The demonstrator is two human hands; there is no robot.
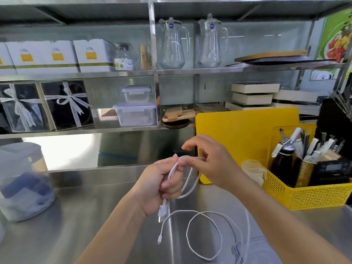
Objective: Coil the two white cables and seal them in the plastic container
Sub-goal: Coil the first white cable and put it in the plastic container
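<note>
White cable is gripped in the closed left hand, folded into a few strands with its plug hanging under the fist, while the right hand pinches the top of the loop just beside it, above the steel counter. A second white cable lies loose in open curls on the counter, its far end near a clear plastic container at the lower edge, whose contents I cannot tell. At left a round lidded tub holds blurred blue things, and at right a yellow basket holds a black bottle and a cup of sticks.
</note>
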